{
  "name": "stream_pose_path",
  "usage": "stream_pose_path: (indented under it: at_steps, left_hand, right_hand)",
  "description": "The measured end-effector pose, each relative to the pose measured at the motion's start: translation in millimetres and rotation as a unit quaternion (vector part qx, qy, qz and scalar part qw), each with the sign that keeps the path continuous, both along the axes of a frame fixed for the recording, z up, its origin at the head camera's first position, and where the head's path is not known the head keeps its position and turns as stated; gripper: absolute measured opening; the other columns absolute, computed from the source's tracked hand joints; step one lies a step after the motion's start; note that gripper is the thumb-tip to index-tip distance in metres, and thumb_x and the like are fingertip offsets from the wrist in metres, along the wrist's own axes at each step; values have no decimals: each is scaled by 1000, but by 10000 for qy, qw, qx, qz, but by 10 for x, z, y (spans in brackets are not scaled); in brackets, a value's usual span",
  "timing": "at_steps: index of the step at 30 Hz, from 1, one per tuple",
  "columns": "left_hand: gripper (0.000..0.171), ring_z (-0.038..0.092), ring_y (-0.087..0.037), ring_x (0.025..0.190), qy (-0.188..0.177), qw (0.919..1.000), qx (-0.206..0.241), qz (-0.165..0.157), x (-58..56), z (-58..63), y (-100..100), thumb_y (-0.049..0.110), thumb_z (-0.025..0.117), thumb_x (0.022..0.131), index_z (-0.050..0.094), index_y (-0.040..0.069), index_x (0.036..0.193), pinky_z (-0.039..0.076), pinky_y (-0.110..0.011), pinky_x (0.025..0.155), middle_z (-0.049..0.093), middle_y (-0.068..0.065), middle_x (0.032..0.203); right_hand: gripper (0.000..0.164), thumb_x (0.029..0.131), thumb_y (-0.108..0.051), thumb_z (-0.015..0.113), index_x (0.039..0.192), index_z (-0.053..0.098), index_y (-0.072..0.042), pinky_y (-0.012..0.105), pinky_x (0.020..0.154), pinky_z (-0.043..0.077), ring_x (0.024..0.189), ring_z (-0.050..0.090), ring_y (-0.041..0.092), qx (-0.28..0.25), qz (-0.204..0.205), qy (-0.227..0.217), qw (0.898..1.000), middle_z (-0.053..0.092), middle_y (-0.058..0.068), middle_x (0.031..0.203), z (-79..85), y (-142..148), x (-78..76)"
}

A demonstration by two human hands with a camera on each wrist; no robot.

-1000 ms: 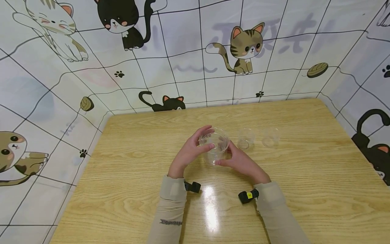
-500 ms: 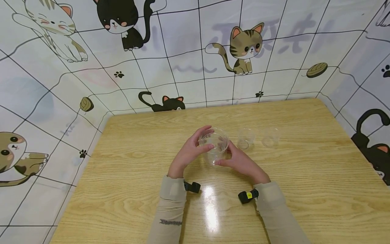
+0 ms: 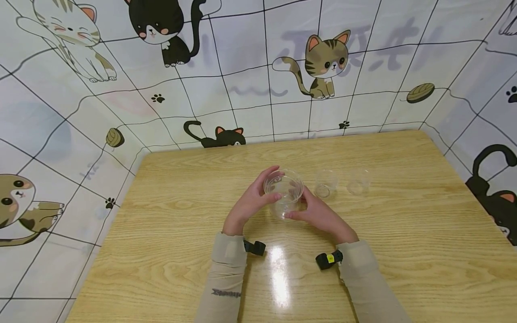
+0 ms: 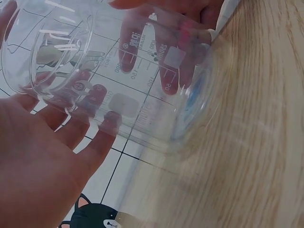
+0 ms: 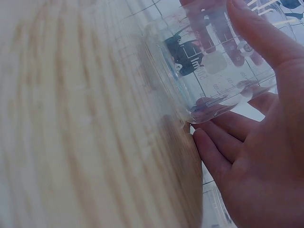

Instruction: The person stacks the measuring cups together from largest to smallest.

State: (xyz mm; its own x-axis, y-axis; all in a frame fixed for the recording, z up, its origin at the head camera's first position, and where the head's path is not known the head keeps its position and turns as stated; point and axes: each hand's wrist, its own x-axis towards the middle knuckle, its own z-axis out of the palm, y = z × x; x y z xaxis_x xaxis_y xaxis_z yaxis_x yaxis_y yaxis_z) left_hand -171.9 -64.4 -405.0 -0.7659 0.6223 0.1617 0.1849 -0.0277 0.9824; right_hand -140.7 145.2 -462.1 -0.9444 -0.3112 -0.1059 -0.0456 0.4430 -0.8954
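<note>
**Wooden table [image 3: 173, 224], cat-print backdrop [image 3: 246, 58]: clear beaker [image 3: 288, 193] in two-handed grip**

Head view: The beaker is at frame centre, upright. The left hand [image 3: 253, 198] wraps its upper wall; the right hand [image 3: 319, 211] wraps its lower wall. Two clear cups [image 3: 325, 183] [image 3: 358, 183] stand to the right. Hazard: the wall looks smooth, so uneven pressure could cause a slip; a swing rightward could topple a cup. Markings: dark lettering [image 3: 226, 294] on the left sleeve [image 3: 228, 269], lower centre, is illegible.

Left wrist view: A second rim [image 4: 88, 42] shows within the beaker, upper left; a nested vessel is likely but unconfirmed. Tilting could then slide it out. Markings: scale figures 50, 100 and 150, reversed; the nearby logo is illegible.

Right wrist view: Fingers [image 5: 216, 152] lie beside the base edge, centre; base contact with the table cannot be confirmed. Poor support there could cause a drop. Markings: "ml", distorted.
</note>
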Motion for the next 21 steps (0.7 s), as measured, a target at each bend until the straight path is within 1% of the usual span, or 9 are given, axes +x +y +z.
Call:
stream_pose_path:
  at_steps: [2, 4, 7, 9, 13, 15, 19, 21]
  left_hand:
    - [74, 29, -33, 127, -67, 9999, 90, -42, -4, -12, 1, 20, 66, 81, 23, 14, 140, 24, -53, 99, 30, -14, 140]
    - [78, 29, -33, 126, -127, 9998, 154, -85, -11, -31, 1, 23, 68, 79, 21, 13, 141, 23, -54, 99, 30, -14, 140]
    - [84, 29, -32, 126, -116, 9998, 117, -130, -17, -50, -5, 30, 70, 77, 19, 14, 141, 21, -53, 101, 30, -12, 140]
    - [91, 28, -31, 127, -89, 9997, 110, -186, -20, -61, -9, 37, 72, 73, 17, 15, 142, 19, -51, 102, 29, -12, 140]
    - [94, 25, -32, 128, -28, 9994, 171, -307, -21, -67, -10, 35, 73, 72, 15, 17, 142, 15, -50, 104, 27, -15, 141]
    - [96, 24, -32, 128, -55, 9992, 183, -345, -24, -74, -8, 36, 74, 70, 14, 18, 142, 15, -51, 104, 25, -16, 141]
    - [100, 23, -36, 128, -174, 9989, 157, -396, -24, -95, -3, 35, 76, 69, 12, 15, 143, 15, -53, 103, 23, -17, 142]
    - [100, 23, -38, 127, -259, 9988, 131, -399, -23, -109, 1, 32, 76, 69, 11, 14, 143, 16, -54, 102, 23, -18, 141]
  right_hand:
    - [90, 71, -41, 72, 140, 15, -34, 47, 97, 31, 122, 37, 24, -44, 27, -46, 10000, 37, 7, 136, 111, -17, 41]
    - [89, 73, -37, 72, 141, 16, -28, 47, 97, 31, 122, 37, 25, -73, 62, -78, 9999, 37, 10, 135, 228, -34, 84]
    - [88, 75, -30, 71, 142, 16, -19, 49, 97, 31, 121, 37, 29, -114, 127, -137, 9998, 37, 15, 134, 388, -60, 138]
    - [88, 75, -31, 71, 142, 15, -19, 49, 96, 32, 120, 38, 29, -91, 139, -109, 9998, 38, 16, 133, 398, -61, 141]
    - [88, 75, -31, 71, 142, 15, -19, 49, 96, 32, 120, 39, 29, -86, 141, -95, 9998, 39, 16, 133, 406, -62, 145]
    - [89, 75, -31, 71, 142, 15, -18, 49, 96, 31, 120, 38, 30, -83, 136, -91, 9998, 38, 16, 134, 407, -62, 147]
    - [89, 75, -31, 71, 143, 14, -18, 49, 97, 31, 121, 37, 31, -79, 147, -61, 9998, 36, 16, 135, 405, -60, 144]
    - [89, 76, -31, 71, 143, 14, -18, 49, 96, 31, 121, 37, 31, -90, 184, -47, 9998, 35, 16, 136, 402, -55, 142]
